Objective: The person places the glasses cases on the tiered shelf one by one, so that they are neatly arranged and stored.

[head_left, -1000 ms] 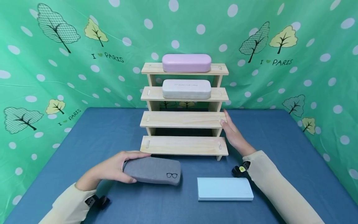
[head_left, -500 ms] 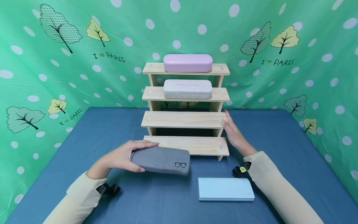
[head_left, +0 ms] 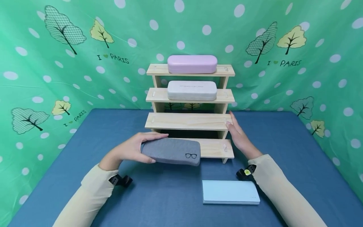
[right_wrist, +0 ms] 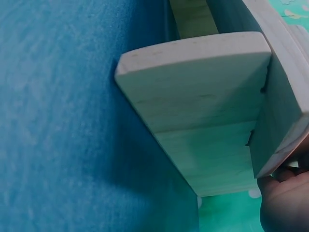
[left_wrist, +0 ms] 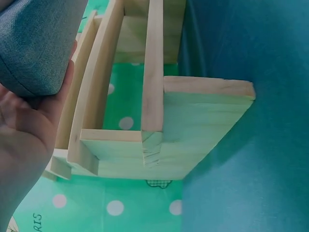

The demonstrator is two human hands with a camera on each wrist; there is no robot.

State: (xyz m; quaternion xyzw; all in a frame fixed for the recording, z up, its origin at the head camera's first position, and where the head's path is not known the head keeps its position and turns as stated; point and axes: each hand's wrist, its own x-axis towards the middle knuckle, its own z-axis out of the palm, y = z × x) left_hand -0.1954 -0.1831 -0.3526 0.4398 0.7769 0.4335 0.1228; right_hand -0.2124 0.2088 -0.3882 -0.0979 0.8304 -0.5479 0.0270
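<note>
So we've got a left hand gripping the left end of a grey-blue, fabric-covered, rounded oblong glasses case with a small black spectacles outline on it. Thumb's along the near side, fingers are over on the far side, so that end is pinched between them. The case sits in front of the bottom shelf of a pale wooden four-tier stepped rack, hiding much of that shelf's left part, with its right end angled a bit towards us; we can't tell whether it's touching the wood. Over on the other side we have a right hand at the right end of the second shelf up, thumb and forefinger spread apart and touching the board; we can't really tell if they're pinching it. Up on the top tier we see a glossy lilac rounded oblong case, and one tier below that a whitish-grey rounded oblong case. Down near the right forearm we've also got a flat, pale blue rectangular case lying on the blue cloth, in front of the rack and well apart from the left hand.
</note>
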